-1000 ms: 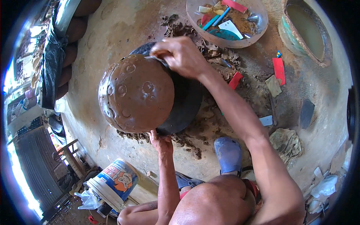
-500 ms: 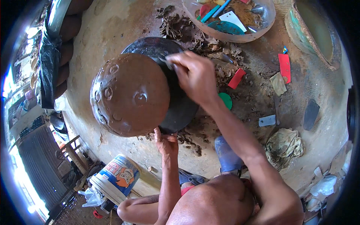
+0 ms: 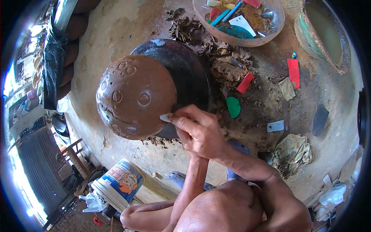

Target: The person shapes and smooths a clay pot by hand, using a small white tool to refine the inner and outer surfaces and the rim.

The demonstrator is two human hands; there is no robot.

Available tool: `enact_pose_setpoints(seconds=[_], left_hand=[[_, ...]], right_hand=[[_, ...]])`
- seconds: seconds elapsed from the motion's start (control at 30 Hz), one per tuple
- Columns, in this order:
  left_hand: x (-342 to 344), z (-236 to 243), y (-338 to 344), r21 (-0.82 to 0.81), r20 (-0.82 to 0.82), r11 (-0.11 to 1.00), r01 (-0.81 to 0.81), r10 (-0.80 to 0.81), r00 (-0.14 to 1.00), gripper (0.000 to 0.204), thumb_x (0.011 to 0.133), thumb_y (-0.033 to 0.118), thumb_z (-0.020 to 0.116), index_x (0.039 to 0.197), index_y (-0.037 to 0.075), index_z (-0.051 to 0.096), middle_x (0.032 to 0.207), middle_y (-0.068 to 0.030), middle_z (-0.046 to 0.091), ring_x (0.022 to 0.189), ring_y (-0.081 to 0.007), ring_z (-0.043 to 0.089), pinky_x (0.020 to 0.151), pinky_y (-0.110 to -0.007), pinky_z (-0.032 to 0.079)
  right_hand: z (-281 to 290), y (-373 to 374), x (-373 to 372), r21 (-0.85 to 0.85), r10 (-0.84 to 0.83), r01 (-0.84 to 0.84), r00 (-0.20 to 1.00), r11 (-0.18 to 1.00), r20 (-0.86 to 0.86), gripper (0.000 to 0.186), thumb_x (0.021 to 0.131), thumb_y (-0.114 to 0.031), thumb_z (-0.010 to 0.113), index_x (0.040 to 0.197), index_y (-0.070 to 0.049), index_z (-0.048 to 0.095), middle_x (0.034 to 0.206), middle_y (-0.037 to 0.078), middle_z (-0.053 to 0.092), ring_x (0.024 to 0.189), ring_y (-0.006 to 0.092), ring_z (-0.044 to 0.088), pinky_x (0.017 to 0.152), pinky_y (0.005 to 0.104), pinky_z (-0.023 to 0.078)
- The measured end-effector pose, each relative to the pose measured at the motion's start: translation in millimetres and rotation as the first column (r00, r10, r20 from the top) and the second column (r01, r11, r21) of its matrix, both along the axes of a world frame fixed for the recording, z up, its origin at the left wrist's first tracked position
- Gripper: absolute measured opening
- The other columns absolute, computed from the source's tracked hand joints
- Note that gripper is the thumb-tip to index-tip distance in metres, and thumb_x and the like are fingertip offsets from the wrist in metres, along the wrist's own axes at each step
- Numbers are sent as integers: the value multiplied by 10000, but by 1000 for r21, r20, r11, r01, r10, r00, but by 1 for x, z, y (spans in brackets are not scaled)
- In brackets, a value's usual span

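A round brown wet-clay form with pressed rings and dents on its surface leans over a black round base. My right hand is closed in a pinch on a small pale pointed tool. The tool's tip lies at the lower right side of the clay form; whether it touches the clay is hard to tell. My left forearm reaches up beneath the right hand, which hides the left hand's fingers.
Clay scraps lie right of the base. Beyond is a clear basin of tools, and a water tub. Red strips, a green disc, a cloth and a bucket are around.
My right hand has come down and toward me, from the base's top to the clay form's lower right. The clay form has turned slightly. My left hand has moved right, under the right one.
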State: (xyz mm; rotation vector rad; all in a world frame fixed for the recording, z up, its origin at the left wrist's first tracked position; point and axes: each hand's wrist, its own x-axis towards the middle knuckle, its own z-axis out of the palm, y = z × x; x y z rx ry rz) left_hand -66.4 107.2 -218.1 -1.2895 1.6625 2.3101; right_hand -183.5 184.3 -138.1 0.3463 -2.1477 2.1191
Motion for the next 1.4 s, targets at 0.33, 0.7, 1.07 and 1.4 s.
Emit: enact_pose_setpoints(seconds=[0.33,0.7,1.07,1.4], left_hand=[[-2,6,-60,299,136,828,-475,456,880,518,1066,447,718,1493,186,585,1516,-56,604,1330,-323,631,1033,-545,546],[7,-2,-91,90,92,915,-393,386,918,499,1100,508,652,1453,158,619,1429,-57,699,1283,-281,666,1024,-542,539],[8,-2,-80,175,96,888,-426,415,905,582,1054,449,760,1520,186,532,1506,-49,613,1286,-280,635,1043,-549,540],[14,-11,-58,99,52,969,-227,222,974,409,1078,396,736,1403,167,636,1396,-58,698,1193,-240,699,1002,-493,592]], right_hand=[[-10,-25,-182,273,144,14,822,962,-551,239,878,-74,722,1091,-121,821,975,107,755,893,324,756,785,456,630],[-65,-6,9,110,-43,66,978,992,-203,360,777,127,732,1079,-58,796,1070,119,766,901,310,785,718,386,633],[-32,-12,-37,-5,2,0,896,1000,444,179,888,24,704,1056,36,766,959,232,768,918,365,798,774,437,618],[25,-10,-27,40,-129,127,989,991,69,139,923,12,757,1047,44,812,869,146,760,717,208,750,658,325,584]])
